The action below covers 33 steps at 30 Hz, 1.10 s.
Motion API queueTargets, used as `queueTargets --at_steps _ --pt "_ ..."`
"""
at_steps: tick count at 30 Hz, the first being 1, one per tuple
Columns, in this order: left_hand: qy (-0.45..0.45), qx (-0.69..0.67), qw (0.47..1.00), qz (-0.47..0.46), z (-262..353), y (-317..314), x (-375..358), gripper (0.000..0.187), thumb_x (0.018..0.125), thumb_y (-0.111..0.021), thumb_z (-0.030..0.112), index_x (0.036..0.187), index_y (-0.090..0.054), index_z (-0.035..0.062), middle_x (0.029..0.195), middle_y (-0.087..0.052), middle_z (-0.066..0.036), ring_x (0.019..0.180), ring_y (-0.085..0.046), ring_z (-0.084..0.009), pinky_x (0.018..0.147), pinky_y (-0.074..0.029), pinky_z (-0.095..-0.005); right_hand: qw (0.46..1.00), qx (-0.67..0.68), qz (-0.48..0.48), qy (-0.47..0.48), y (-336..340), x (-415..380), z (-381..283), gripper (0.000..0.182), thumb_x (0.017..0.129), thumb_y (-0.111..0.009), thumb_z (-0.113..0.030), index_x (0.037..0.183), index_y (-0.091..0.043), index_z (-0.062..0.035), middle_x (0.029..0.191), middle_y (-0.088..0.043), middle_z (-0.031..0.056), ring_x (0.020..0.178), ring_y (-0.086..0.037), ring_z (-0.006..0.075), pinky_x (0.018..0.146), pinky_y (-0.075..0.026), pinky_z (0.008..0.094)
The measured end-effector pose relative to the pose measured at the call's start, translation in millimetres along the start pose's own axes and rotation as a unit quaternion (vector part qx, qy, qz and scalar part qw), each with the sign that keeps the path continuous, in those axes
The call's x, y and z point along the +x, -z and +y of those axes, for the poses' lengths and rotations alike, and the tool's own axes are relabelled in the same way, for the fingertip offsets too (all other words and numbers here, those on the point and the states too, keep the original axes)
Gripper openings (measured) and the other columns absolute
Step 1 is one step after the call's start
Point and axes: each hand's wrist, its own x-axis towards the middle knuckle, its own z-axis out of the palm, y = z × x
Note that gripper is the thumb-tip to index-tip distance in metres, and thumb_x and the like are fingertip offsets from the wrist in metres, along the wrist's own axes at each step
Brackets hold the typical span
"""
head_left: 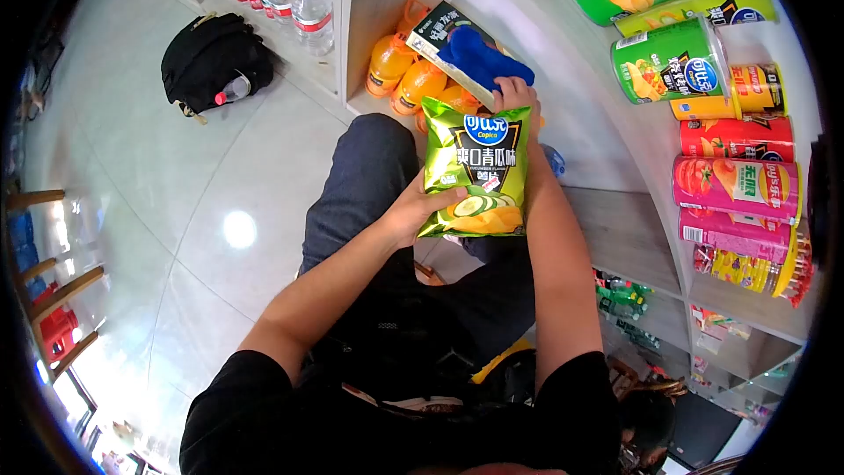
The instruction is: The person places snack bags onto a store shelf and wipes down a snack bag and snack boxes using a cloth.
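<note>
My left hand (419,211) grips the left edge of a green bag of cucumber-flavour potato chips (479,167), its thumb across the front. The bag is upright, its printed front facing me. Past the bag's top right corner, my right hand (516,95) has its fingers curled on the lower right end of a blue cloth (485,54). Part of that hand is hidden by the bag. The cloth lies bunched over a dark and white box (442,28), which rests over several orange drink bottles (419,84) in a shelf compartment.
Chip canisters (665,62) and other colourful tubs line the shelf at right. Green bottles (622,296) stand in a lower compartment. Water bottles (311,13) are grouped at upper left. A black backpack (209,62) lies on the tiled floor.
</note>
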Motion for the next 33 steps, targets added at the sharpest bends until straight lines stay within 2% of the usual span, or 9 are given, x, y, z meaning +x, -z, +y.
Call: queueTargets --at_steps 10,11,13,16,18,20,22,29,33 --pt "-0.007 0.052 0.999 0.01 -6 -1 6 0.057 0.086 -0.066 0.009 0.134 -0.035 0.0051 0.12 -0.056 -0.011 0.107 -0.059 -0.0219 0.091 -0.05 -0.0366 0.907 0.323 0.17 -0.211 34 -28 30 0.03 0.088 -0.041 -0.02 0.101 -0.052 0.0042 0.101 -0.054 0.0269 0.095 -0.052 0.0415 0.086 -0.042 0.0444" --pt "-0.007 0.048 0.999 0.005 -6 -1 6 0.057 0.086 -0.066 0.009 0.134 -0.035 0.0049 0.12 -0.056 -0.011 0.107 -0.059 -0.0219 0.091 -0.05 -0.0366 0.873 0.387 0.152 -0.256 20 -45 62 0.03 0.089 -0.04 -0.021 0.104 -0.056 0.0001 0.098 -0.057 0.0117 0.094 -0.052 0.0221 0.09 -0.039 0.0336" --pt "-0.009 0.04 0.999 -0.01 -9 0 9 0.058 0.086 -0.066 0.009 0.134 -0.034 0.0046 0.121 -0.056 -0.012 0.107 -0.058 -0.022 0.091 -0.05 -0.0365 0.522 0.746 0.164 -0.38 84 -79 25 0.032 0.089 -0.046 -0.027 0.11 -0.056 -0.0057 0.112 -0.06 0.009 0.104 -0.055 0.0235 0.097 -0.039 0.0367" --pt "0.002 0.07 0.998 -0.003 -14 -6 9 0.058 0.086 -0.066 0.008 0.134 -0.034 0.0041 0.121 -0.056 -0.012 0.107 -0.058 -0.0225 0.091 -0.05 -0.0364 0.475 0.756 0.262 -0.367 126 -135 10 0.038 0.088 -0.048 -0.028 0.119 -0.052 -0.0073 0.119 -0.058 0.0093 0.114 -0.053 0.0264 0.1 -0.04 0.0414" --pt "0.02 0.096 0.995 -0.014 -17 -11 10 0.058 0.086 -0.066 0.008 0.135 -0.035 0.0049 0.121 -0.056 -0.011 0.108 -0.058 -0.022 0.092 -0.049 -0.0365 0.532 0.675 0.344 -0.377 141 -158 -15 0.031 0.09 -0.043 -0.021 0.116 -0.047 -0.0048 0.115 -0.055 0.0099 0.105 -0.054 0.0271 0.094 -0.041 0.0405" --pt "0.046 0.149 0.987 -0.031 -30 -7 14 0.061 0.084 -0.068 0.009 0.136 -0.035 0.0062 0.122 -0.056 -0.01 0.109 -0.057 -0.0207 0.093 -0.048 -0.0361 0.813 0.404 0.238 -0.345 111 -198 -11 0.025 0.089 -0.047 -0.013 0.111 -0.047 -0.0036 0.108 -0.055 0.0132 0.1 -0.054 0.0273 0.089 -0.042 0.0399" --pt "0.062 0.17 0.982 -0.056 -34 -20 8 0.062 0.084 -0.069 0.008 0.136 -0.035 0.0041 0.122 -0.056 -0.01 0.108 -0.056 -0.0192 0.093 -0.047 -0.0343 0.91 0.344 0.1 -0.211 125 -204 -50 0.025 0.089 -0.054 -0.014 0.106 -0.048 0.0024 0.096 -0.054 0.0233 0.094 -0.054 0.0393 0.084 -0.042 0.0424" --pt "0.103 0.235 0.961 -0.105 -60 -9 13 0.055 0.084 -0.069 0.005 0.131 -0.041 -0.0003 0.119 -0.058 -0.01 0.107 -0.056 -0.0181 0.093 -0.046 -0.0341 0.934 0.294 0.095 -0.182 128 -223 -52 0.017 0.088 -0.051 -0.011 0.099 -0.051 0.0021 0.096 -0.054 0.0231 0.091 -0.051 0.0424 0.079 -0.041 0.0482" --pt "0.062 0.327 0.935 -0.126 -64 -5 11 0.057 0.084 -0.066 0.001 0.133 -0.037 -0.0005 0.124 -0.053 -0.011 0.113 -0.051 -0.0194 0.095 -0.045 -0.0348 0.984 0.169 0.049 0.021 137 -214 -74 0.015 0.079 -0.058 -0.011 0.09 -0.053 -0.0013 0.1 -0.055 0.0222 0.107 -0.05 0.0409 0.099 -0.035 0.0506"
